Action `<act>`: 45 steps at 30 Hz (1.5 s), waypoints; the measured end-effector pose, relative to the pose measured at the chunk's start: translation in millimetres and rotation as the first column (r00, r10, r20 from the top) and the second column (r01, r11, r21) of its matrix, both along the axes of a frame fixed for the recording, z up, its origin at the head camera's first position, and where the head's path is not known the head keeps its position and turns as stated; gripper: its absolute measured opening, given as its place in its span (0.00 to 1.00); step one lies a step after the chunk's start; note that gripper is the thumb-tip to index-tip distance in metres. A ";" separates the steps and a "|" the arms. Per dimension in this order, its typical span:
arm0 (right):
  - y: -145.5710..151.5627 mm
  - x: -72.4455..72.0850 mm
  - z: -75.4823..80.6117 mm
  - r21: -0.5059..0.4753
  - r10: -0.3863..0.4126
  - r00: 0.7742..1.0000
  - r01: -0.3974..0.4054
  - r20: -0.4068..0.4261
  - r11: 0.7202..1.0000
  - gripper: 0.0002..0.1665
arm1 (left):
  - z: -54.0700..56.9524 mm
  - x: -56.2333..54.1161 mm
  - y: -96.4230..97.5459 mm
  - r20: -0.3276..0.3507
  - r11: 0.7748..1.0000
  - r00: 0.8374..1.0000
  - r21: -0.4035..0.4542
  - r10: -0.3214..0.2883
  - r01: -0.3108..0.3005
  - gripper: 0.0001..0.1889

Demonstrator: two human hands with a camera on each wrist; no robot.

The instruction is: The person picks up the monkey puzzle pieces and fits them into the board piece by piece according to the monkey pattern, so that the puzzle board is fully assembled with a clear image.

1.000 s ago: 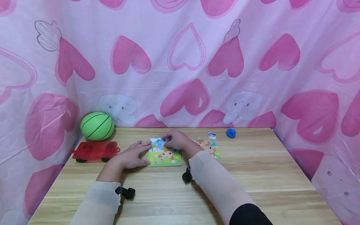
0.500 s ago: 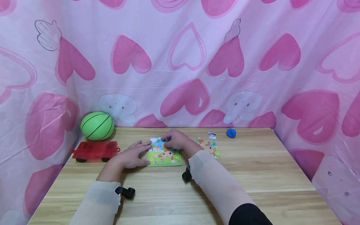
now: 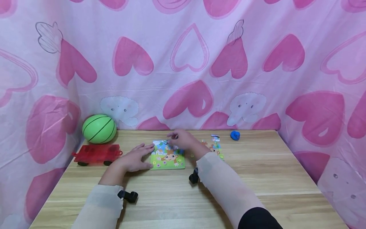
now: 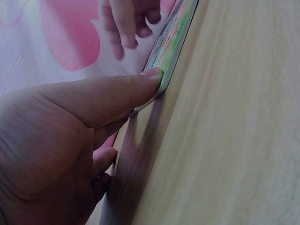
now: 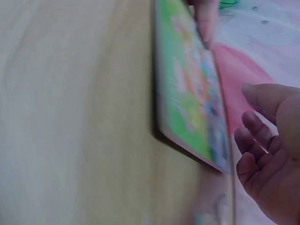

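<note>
A jigsaw puzzle board [image 3: 167,163] with a monkey on a green ground lies mid-table in the head view. My left hand [image 3: 136,160] is spread along its left side, fingertips at the far left and thumb at the near left corner. The left wrist view has that thumb [image 4: 126,89] resting on the board's corner. Over the board's far right part hovers my right hand [image 3: 183,139], fingers loosely bent, holding nothing. In the right wrist view its fingers [image 5: 253,140] are apart from the board, with nothing between them. The right hand hides some of the board's far right corner.
Right of the board, partly behind the right forearm, lie loose puzzle pieces [image 3: 215,146]. A small blue toy [image 3: 235,135] sits at the back right. At the left stand a red toy wagon [image 3: 97,154] and a green ball [image 3: 99,128]. A pink heart-patterned curtain [image 3: 183,105] hangs behind.
My right hand has lifted off the puzzle board and shifted slightly right, uncovering more of the board's far part. The left hand has stayed in place.
</note>
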State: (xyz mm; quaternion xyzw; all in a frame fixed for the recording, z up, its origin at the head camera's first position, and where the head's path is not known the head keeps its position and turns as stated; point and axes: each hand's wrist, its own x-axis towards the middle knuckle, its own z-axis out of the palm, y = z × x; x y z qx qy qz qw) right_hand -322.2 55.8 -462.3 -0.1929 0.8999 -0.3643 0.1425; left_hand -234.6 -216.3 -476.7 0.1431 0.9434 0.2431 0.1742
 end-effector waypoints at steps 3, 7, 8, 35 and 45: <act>15.3 1.9 13.3 -0.017 -0.012 1.000 0.012 0.009 1.000 0.22 | -0.2 0.0 0.7 -0.003 1.000 1.000 -0.002 0.004 -0.004 0.47; 42.9 -0.8 25.4 -0.022 0.015 0.999 -0.016 -0.050 1.000 0.23 | 0.2 -0.4 -0.1 -0.009 1.000 1.000 -0.001 0.001 -0.001 0.47; 50.6 -1.6 27.4 -0.025 0.018 0.998 -0.020 -0.066 0.999 0.23 | 0.7 -0.6 -0.4 -0.009 1.000 1.000 0.000 0.000 0.000 0.47; 197.2 -14.3 -0.1 -0.020 -0.267 0.964 0.267 0.023 0.963 0.27 | 3.5 -0.4 -0.4 -0.003 1.000 1.000 -0.002 0.002 -0.002 0.46; 197.5 -15.2 -6.6 0.086 -0.301 0.953 0.296 0.040 0.951 0.28 | 4.4 3.2 1.7 -0.004 1.000 1.000 0.005 0.001 -0.001 0.46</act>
